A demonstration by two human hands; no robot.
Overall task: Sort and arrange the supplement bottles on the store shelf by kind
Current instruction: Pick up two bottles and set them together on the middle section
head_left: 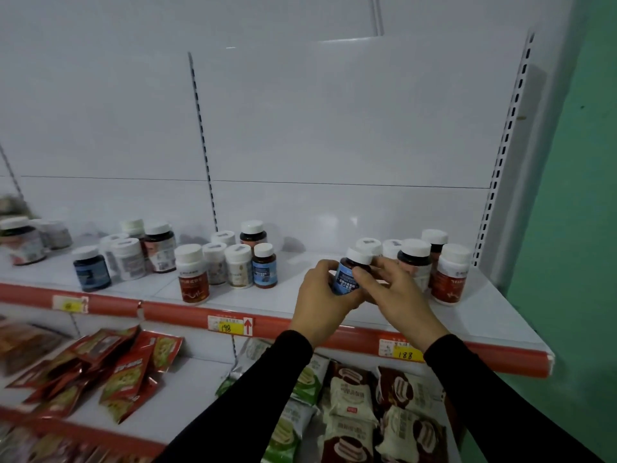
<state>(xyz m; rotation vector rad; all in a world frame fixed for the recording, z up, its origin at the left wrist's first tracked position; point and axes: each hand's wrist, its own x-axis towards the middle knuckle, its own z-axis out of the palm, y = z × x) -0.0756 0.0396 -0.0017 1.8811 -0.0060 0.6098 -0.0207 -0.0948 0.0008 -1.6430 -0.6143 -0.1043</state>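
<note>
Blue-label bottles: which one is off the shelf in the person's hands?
The blue-label bottle on the right, tilted, gripped by the left hand and right hand. The other two blue-label bottles stand upright, untouched.

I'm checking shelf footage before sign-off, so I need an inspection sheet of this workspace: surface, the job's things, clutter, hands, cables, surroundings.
Surface: white top shelf with a red front rail carrying price tags.
Job's things: white-capped bottles stand in mixed groups at left, centre and right; a blue-label bottle is held, tilted, above the shelf; a red-label bottle stands near the front edge.
Clutter: nothing seen on the top shelf.
Hands: left hand grips the blue-label bottle; right hand holds it from the other side.
Cables: nothing seen.
Surroundings: snack packets on the lower shelf, white back panel, green wall at right.
</note>
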